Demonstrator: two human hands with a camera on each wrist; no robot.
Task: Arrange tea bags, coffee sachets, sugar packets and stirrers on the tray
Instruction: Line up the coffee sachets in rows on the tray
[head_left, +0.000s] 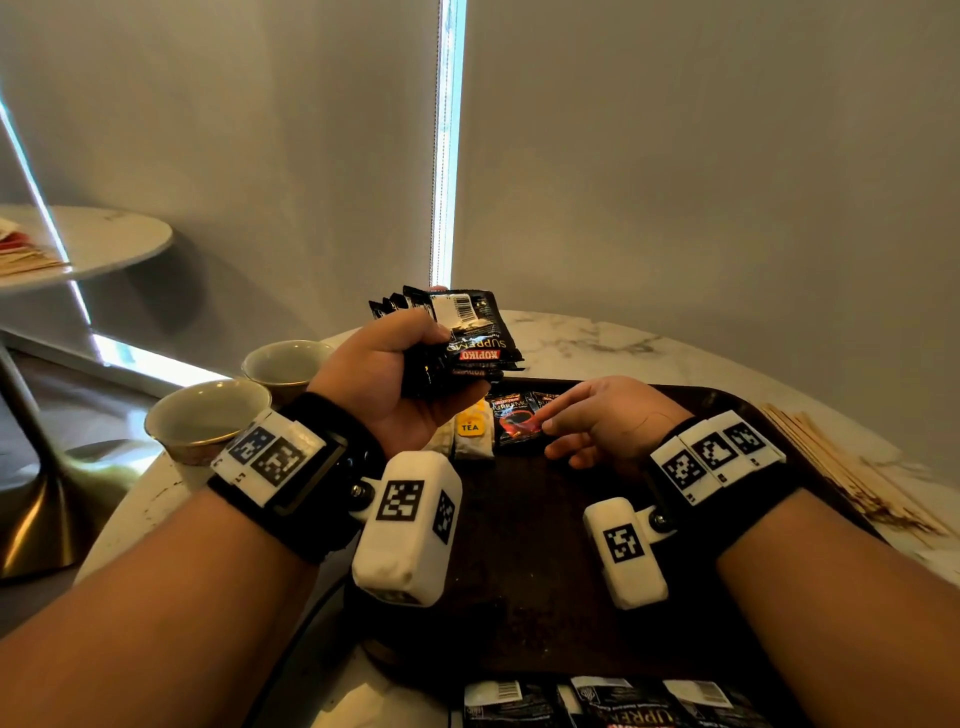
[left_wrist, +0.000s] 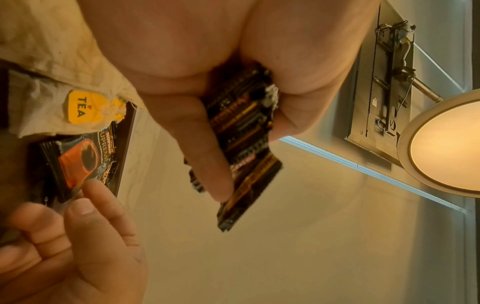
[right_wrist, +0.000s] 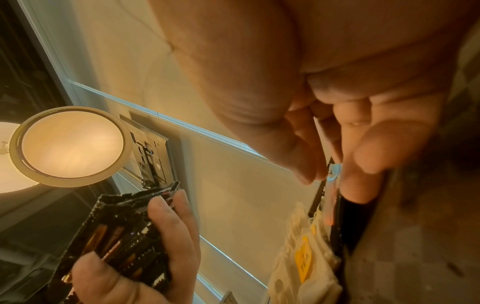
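The left hand (head_left: 395, 379) has its thumb and curled fingers clamped on a fanned stack of coffee sachets (head_left: 457, 338), held above the tray (head_left: 519, 545) probably as a ready supply. Below it, the right hand (head_left: 608, 421) has its fingertips (left_wrist: 89, 186) on the edge of one coffee sachet (head_left: 519, 421) lying on the tray; whether they pinch it or only press it I cannot tell. It looks like they are squaring it against the tea bags (head_left: 470, 434) just beyond the fingertips. Wooden stirrers (head_left: 852, 467) lie off the tray behind the right wrist.
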